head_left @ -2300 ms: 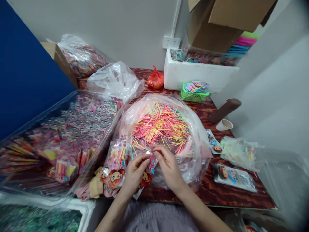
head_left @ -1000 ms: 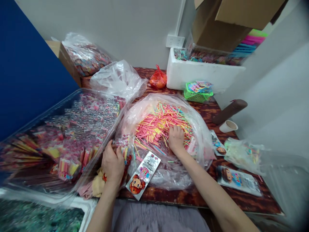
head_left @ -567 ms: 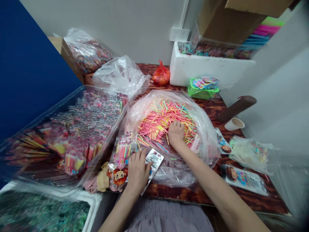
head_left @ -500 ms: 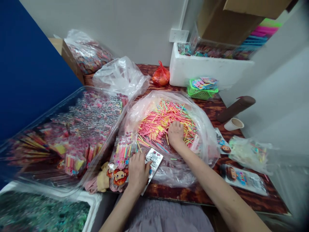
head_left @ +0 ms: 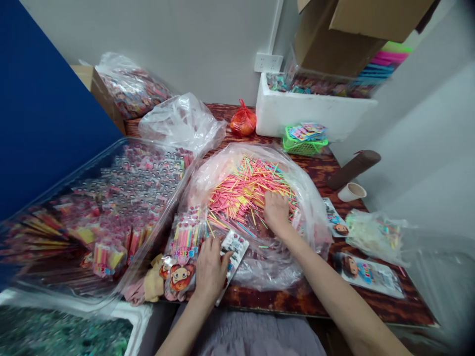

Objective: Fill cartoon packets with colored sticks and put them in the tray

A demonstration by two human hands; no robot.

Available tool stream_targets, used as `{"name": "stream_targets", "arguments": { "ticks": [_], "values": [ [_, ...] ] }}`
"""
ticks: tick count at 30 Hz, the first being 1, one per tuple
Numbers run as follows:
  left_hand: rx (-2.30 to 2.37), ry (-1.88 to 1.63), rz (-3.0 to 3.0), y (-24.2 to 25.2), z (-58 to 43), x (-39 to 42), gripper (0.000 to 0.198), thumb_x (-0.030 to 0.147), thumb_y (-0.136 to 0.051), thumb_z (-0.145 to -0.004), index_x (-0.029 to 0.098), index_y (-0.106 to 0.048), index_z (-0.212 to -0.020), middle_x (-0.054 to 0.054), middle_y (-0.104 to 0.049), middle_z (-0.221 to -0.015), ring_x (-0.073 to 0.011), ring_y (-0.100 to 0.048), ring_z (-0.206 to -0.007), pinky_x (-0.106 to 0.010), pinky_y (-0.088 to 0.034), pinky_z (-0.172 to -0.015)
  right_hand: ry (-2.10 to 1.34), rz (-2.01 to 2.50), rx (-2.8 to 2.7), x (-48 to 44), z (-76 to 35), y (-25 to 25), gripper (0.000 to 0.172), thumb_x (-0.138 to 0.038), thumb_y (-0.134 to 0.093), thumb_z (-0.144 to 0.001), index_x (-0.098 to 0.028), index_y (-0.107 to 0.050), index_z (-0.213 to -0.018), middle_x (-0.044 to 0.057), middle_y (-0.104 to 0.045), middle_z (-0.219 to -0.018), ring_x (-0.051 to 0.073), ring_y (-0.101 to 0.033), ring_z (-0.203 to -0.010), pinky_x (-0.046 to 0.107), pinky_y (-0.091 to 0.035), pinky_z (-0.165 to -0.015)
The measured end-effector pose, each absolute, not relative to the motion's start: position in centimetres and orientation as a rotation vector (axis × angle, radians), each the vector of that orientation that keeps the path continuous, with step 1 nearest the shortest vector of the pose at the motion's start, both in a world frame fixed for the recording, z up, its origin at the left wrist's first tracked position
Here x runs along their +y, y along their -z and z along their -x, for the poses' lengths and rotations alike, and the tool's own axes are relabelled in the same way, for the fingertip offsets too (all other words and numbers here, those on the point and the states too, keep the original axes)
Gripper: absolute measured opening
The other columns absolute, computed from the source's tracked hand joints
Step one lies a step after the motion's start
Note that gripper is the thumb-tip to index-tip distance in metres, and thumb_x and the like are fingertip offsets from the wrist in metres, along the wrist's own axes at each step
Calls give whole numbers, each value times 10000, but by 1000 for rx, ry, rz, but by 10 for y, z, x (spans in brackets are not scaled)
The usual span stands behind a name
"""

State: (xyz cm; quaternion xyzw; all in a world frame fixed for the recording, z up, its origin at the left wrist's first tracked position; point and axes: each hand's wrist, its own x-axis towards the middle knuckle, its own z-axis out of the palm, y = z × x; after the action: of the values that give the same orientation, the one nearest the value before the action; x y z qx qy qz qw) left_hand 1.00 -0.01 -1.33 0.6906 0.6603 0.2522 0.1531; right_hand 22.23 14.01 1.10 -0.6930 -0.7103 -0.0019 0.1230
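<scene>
My right hand (head_left: pixel 276 211) reaches into a loose pile of thin coloured sticks (head_left: pixel 237 190), mostly pink and yellow, some green and blue. Its fingers are curled down among them and their tips are hidden. The sticks lie in a wide, opened clear plastic bag (head_left: pixel 260 272). My left hand (head_left: pixel 210 267) rests at the table's front edge, fingers laid out and thumb spread. Under and beside it is a silver printed packet (head_left: pixel 236 249), its thumb touching the surface. Just left are clear packets of sticks (head_left: pixel 185 237) with a cartoon face (head_left: pixel 180 277).
A clear tray (head_left: pixel 178 198) full of filled packets stands left, above a white foam box (head_left: pixel 139 326). Behind are a red bag (head_left: pixel 243 120), green basket (head_left: pixel 306 146) and foam box (head_left: pixel 311 111). Right are a paper cup (head_left: pixel 352 192), brown bottle (head_left: pixel 354 169) and printed packet (head_left: pixel 371 274).
My right hand has shifted slightly right and towards me within the sticks. My left hand stays at the silver packet. The whole view has moved a little.
</scene>
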Motion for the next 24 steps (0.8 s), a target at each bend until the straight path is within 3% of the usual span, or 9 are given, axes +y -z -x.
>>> {"name": "stream_targets", "arguments": {
  "ticks": [5, 7, 12, 15, 17, 21, 24],
  "values": [
    [1860, -806, -1887, 10, -9, 4, 119, 226, -580, -846, 198, -548, -958, -54, -592, -911, -238, -585, -860, -346, -455, -740, -1104, 1741, -1332, 125, -232, -6, 80, -210, -489, -879, -203, -503, -800, 21, -619, -715, 188, -585, -668, 320, -419, -664],
    [1845, -801, -1884, 8, -8, 6, 36, 212, -556, -852, 206, -526, -834, -36, -579, -844, -219, -576, -803, -329, -441, -711, -1326, 1633, -1224, 113, -233, -2, 132, -315, -509, -870, -212, -487, -790, -10, -603, -664, 164, -573, -576, 301, -441, -586],
    [1800, -777, -1913, 9, -3, 11, 192, 236, -467, -915, 201, -536, -740, -32, -572, -785, -196, -573, -753, -314, -440, -702, -1745, 1154, -828, 83, -234, 6, 312, -378, -760, -690, -197, -576, -864, -47, -590, -640, 108, -548, -538, 243, -455, -551],
    [1802, -786, -1952, 14, 0, 13, 276, 256, -415, -948, 189, -598, -753, -47, -594, -783, -198, -593, -758, -320, -462, -716, -1712, 1039, -759, 74, -232, 13, 333, -338, -792, -682, -192, -648, -943, -24, -630, -693, 115, -578, -607, 248, -477, -622],
    [1790, -807, -1959, 17, 2, 13, 292, 262, -397, -960, 185, -664, -869, -69, -645, -842, -209, -620, -812, -336, -484, -756, -1574, 1093, -829, 69, -229, 20, 277, -333, -770, -705, -196, -668, -922, -2, -661, -745, 138, -602, -677, 260, -473, -662],
    [1766, -912, -1825, 13, 3, 13, 357, 305, -407, -965, 196, -635, -1217, -115, -681, -1166, -241, -625, -1078, -401, -475, -941, -1298, 1246, -1040, 61, -223, 33, 148, -342, -689, -766, -213, -647, -826, 1, -666, -784, 166, -604, -749, 262, -445, -670],
    [1738, -1008, -1637, 2, 3, 13, 382, 359, -446, -945, 209, -635, -1241, -101, -642, -1284, -242, -583, -1187, -411, -426, -1026, -1193, 1263, -1137, 56, -222, 35, 124, -341, -612, -825, -219, -628, -840, 2, -657, -815, 166, -588, -756, 269, -448, -693]
  ]
}}
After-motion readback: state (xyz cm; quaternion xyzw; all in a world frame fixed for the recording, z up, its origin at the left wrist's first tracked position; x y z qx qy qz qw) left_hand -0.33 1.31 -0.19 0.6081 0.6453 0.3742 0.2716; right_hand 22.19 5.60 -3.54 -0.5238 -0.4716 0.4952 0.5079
